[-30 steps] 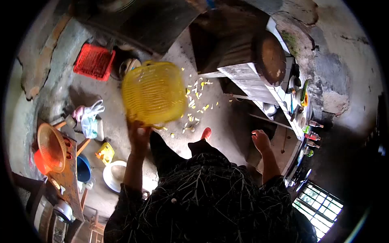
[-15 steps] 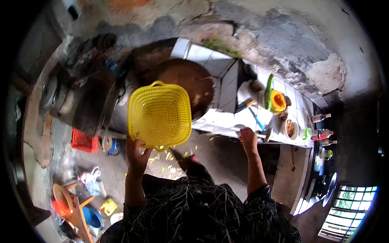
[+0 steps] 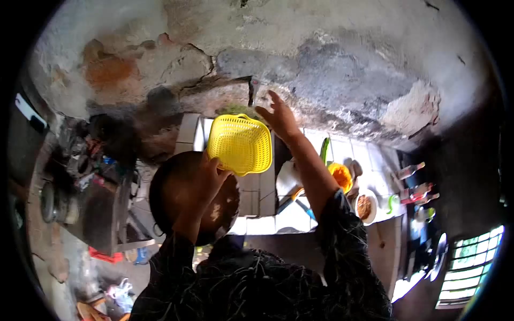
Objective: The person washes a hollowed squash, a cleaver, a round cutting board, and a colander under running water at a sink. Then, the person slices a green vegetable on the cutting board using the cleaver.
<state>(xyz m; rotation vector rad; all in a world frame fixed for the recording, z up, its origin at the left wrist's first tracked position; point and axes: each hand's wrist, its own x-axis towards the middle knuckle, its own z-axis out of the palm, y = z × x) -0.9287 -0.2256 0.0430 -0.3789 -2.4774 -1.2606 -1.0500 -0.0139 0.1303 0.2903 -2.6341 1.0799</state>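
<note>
My left hand (image 3: 213, 179) grips the near rim of a yellow plastic basket (image 3: 241, 143), its thumb and fingers closed there. The basket is tilted so that its perforated inside faces me, and it overlaps the white tiled counter. Stretched out past the basket's right side, my right hand (image 3: 279, 116) has its fingers apart with nothing in them. Its fingertips lie close in view to a narrow dark fixture (image 3: 252, 90) on the wall. Below the basket, to the left, sits a large round brown pan (image 3: 174, 187), partly covered by my left forearm.
Right of the basket, the tiled counter (image 3: 257, 224) holds a cut pumpkin (image 3: 340, 176), a long green vegetable (image 3: 324, 151), a white bowl (image 3: 368, 199) of brown food, and a blue-handled tool (image 3: 306, 209). Bottles (image 3: 411, 171) stand farther right. The cracked wall (image 3: 332, 69) rises behind.
My left hand has carried the yellow basket forward over the counter. My right hand has swung from the counter's front edge up toward the wall, fingers spreading. The view has shifted toward the wall.
</note>
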